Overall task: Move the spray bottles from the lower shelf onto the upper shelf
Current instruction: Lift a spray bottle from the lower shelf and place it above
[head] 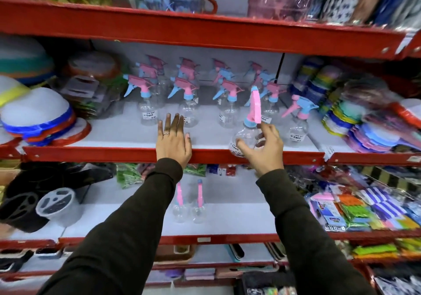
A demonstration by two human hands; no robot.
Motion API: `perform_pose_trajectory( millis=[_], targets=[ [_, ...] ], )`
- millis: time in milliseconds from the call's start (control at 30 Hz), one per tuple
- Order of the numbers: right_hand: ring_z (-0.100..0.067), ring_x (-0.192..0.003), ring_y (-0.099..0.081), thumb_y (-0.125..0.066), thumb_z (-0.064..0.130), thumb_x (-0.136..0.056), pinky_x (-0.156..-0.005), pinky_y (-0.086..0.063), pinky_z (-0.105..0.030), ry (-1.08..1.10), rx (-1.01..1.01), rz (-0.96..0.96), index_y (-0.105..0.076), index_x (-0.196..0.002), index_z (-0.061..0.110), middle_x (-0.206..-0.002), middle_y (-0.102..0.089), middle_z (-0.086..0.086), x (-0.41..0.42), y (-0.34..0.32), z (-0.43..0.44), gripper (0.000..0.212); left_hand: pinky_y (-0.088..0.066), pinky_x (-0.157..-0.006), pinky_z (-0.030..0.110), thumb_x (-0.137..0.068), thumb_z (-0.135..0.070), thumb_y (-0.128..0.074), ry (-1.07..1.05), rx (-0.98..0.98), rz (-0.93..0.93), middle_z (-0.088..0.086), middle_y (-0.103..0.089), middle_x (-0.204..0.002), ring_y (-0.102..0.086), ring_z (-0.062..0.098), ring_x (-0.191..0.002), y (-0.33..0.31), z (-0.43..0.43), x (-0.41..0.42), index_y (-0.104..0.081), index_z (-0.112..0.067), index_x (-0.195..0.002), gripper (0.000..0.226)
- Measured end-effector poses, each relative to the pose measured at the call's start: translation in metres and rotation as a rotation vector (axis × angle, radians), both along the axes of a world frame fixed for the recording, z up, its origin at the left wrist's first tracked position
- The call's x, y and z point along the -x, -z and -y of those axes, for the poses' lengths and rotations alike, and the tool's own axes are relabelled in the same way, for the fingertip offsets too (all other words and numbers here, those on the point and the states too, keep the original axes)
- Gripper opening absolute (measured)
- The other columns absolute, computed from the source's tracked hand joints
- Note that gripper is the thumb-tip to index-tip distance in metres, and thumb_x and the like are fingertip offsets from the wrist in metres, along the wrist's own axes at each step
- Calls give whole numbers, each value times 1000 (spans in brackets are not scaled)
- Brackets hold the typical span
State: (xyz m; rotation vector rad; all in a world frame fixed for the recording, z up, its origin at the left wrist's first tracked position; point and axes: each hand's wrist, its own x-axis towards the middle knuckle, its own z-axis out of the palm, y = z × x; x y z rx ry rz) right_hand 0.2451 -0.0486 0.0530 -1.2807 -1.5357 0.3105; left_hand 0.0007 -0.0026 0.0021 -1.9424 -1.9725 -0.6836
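Observation:
My right hand [264, 145] grips a clear spray bottle [247, 135] with a pink and blue trigger head, tilted over the front lip of the upper shelf [114, 154]. My left hand [173, 138] lies flat on that lip, fingers spread, holding nothing. Several matching spray bottles [189, 99] stand in rows on the upper shelf behind my hands, and one more [298, 121] stands to the right. Two spray bottles [190, 203] stand side by side on the lower shelf [227, 224], between my forearms.
Stacked plastic bowls [38, 121] crowd the upper shelf's left end and coloured packets [355, 117] its right. On the lower shelf, a black item with a clear tub [54, 203] sits left and sponge packs [355, 210] right. A higher shelf [205, 30] overhangs.

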Motion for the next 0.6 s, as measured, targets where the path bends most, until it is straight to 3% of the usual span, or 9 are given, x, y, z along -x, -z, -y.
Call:
perform_pose_trajectory(
  millis=[100, 333, 600],
  targets=[
    [-10, -94, -54, -76, 38, -71, -86, -51, -29, 23, 26, 4, -61, -118, 23, -109, -56, 6, 4, -3, -22, 52, -4, -124, 48, -95, -35, -19, -1, -8, 6, 10, -31, -159, -12, 28, -152, 0, 0, 0, -30, -5, -151, 65],
    [-19, -99, -59, -80, 40, -70, -92, -54, -37, 1, 180, 2, -56, -119, 19, -115, -63, -1, 15, 3, -57, 58, -3, -124, 47, -96, -35, -22, -3, -2, -3, 8, -30, -160, -11, 27, -153, 0, -1, 1, -29, -7, -152, 63],
    [-24, -108, -61, -77, 39, -72, -97, -53, -41, 2, 181, 29, -56, -122, 19, -119, -65, -2, 17, 14, -66, 58, -4, -124, 47, -96, -36, -23, -7, -19, 5, 8, -31, -159, -12, 27, -153, 1, -2, 0, -30, -8, -152, 63]
  ],
)
